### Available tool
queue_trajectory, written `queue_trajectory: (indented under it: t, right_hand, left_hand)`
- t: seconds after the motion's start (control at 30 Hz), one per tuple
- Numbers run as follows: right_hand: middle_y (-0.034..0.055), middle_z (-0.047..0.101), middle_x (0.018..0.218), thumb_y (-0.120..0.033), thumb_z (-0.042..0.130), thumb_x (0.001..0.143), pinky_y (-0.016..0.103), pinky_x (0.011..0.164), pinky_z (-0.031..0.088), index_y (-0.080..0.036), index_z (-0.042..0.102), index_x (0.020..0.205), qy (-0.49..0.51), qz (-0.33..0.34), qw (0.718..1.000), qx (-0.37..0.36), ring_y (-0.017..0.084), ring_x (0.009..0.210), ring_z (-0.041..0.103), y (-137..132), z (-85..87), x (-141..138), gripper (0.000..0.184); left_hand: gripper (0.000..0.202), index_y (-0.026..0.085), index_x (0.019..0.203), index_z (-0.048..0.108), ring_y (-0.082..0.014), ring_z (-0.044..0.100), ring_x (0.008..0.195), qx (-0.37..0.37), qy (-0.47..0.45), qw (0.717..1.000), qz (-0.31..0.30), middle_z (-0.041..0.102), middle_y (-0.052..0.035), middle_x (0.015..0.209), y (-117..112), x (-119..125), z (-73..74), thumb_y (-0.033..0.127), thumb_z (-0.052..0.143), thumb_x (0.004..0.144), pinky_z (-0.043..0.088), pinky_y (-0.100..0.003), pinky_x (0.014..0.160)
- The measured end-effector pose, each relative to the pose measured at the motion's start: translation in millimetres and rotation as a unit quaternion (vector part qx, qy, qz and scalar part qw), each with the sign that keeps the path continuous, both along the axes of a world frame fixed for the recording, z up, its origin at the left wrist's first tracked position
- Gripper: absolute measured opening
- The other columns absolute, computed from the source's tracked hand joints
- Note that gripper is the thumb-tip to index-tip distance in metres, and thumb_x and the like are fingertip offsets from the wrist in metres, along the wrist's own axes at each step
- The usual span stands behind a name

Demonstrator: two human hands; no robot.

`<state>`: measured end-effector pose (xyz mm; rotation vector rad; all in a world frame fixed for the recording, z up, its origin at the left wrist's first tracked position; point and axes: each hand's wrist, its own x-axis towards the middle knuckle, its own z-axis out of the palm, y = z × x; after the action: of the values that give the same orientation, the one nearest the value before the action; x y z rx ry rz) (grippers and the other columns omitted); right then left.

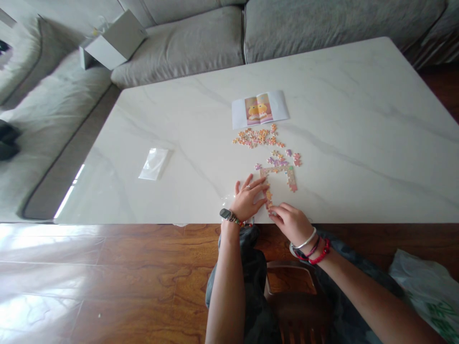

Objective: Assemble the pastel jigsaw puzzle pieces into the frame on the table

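Note:
A partly joined jigsaw puzzle border lies near the front edge of the table, with a top strip and two sides. My left hand rests with fingers spread on its left side. At the lower end of that side, my right hand pinches a small puzzle piece, mostly hidden by the fingertips. Purple loose pieces sit just above the border. Farther back is a pile of orange and pink puzzle pieces, below a creased picture sheet showing yellow figures.
A clear plastic bag lies on the left of the white marble-look table. Grey sofas border the far and left sides, with a white box on one. A brown chair and a plastic carrier bag are below.

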<state>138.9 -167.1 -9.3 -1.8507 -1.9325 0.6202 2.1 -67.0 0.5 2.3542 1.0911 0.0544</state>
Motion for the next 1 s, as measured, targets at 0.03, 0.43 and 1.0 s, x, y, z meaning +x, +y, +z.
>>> queue_trajectory:
  t: [0.03,0.43,1.0]
  right_hand:
    - [0.0051,0.060,0.078,-0.024,0.044,0.080,0.023,0.062,0.040,-0.019,0.060,0.090,-0.008,0.000,1.000,-0.001,0.013,0.067,0.056,-0.4,0.3,-0.1,0.020]
    - [0.0047,0.059,0.081,-0.024,0.049,0.078,0.022,0.059,0.040,-0.019,0.057,0.082,-0.034,-0.005,0.999,-0.026,0.013,0.069,0.056,0.6,2.5,-2.3,0.011]
    - [0.0060,0.064,0.081,-0.017,0.043,0.080,0.024,0.069,0.043,-0.019,0.063,0.083,0.087,0.056,0.995,-0.011,0.014,0.074,0.058,4.6,10.3,12.1,0.020]
  left_hand:
    - [0.039,0.035,0.114,0.043,-0.0236,0.014,0.128,0.002,-0.002,1.000,0.000,0.037,0.0037,0.132,0.1,-0.2,-0.3,0.033,0.049,0.075,0.009,-0.056,0.098]
    - [0.038,0.034,0.112,0.045,-0.0236,0.014,0.128,0.000,0.003,1.000,0.003,0.037,0.0037,0.132,-0.1,0.9,0.7,0.032,0.049,0.075,0.009,-0.056,0.098]
    - [0.039,0.036,0.113,0.045,-0.0238,0.014,0.128,-0.006,0.008,1.000,0.008,0.037,0.0043,0.131,0.5,1.0,0.9,0.032,0.050,0.074,0.009,-0.055,0.099]
